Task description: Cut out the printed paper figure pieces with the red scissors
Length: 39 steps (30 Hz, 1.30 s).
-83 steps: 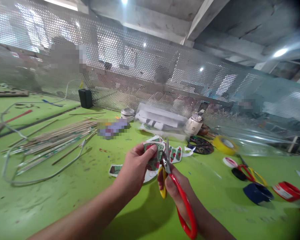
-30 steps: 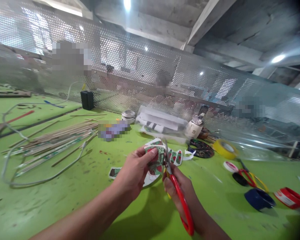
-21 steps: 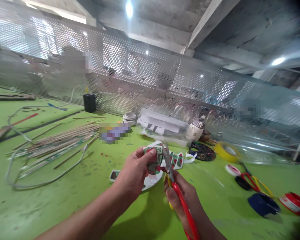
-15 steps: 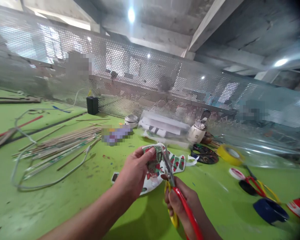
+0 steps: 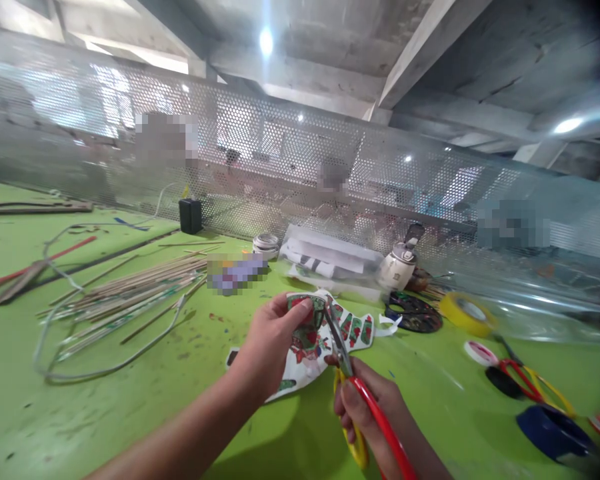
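Observation:
A white sheet printed with green and red pictures [image 5: 353, 328] is pinched between the thumb and fingers of my left hand [image 5: 275, 337]. In my right hand [image 5: 373, 407] is a pair of scissors [image 5: 344, 360] with one red and one yellow handle. Their metal blades point up and away from me, against the sheet just right of my left thumb. Part of the sheet hangs below and to the right of the blades. A thin white paper strip [image 5: 391, 327] lies near its right end.
Thin wooden sticks [image 5: 145, 283] and a looped grey cable [image 5: 100, 379] lie on the green table at left. Rolls of tape, including a yellow tape roll [image 5: 467, 313], and a second pair of scissors [image 5: 535, 380] are at right. A perforated screen [image 5: 260, 180] runs behind.
The view has shifted slightly, so the table things appear a little lower and farther right. Both hands keep their hold, with the blades still at the sheet.

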### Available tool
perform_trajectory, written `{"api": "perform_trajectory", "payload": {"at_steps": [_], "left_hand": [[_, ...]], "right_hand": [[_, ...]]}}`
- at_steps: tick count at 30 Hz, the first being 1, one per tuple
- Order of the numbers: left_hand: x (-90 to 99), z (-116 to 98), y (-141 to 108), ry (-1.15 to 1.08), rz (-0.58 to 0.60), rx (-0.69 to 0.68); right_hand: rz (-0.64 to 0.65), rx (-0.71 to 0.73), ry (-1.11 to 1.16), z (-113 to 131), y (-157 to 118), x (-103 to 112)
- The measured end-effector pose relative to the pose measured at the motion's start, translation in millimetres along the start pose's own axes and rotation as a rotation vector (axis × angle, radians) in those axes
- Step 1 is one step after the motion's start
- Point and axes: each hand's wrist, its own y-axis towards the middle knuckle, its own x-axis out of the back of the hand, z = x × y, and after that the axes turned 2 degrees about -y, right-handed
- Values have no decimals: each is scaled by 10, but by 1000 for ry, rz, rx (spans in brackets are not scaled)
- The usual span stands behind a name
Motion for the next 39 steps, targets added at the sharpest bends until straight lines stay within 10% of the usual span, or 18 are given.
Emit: {"api": "perform_trajectory", "payload": {"at_steps": [39], "left_hand": [[16, 26, -78, 232, 234, -11]], "right_hand": [[75, 133, 212, -423, 197, 93]]}}
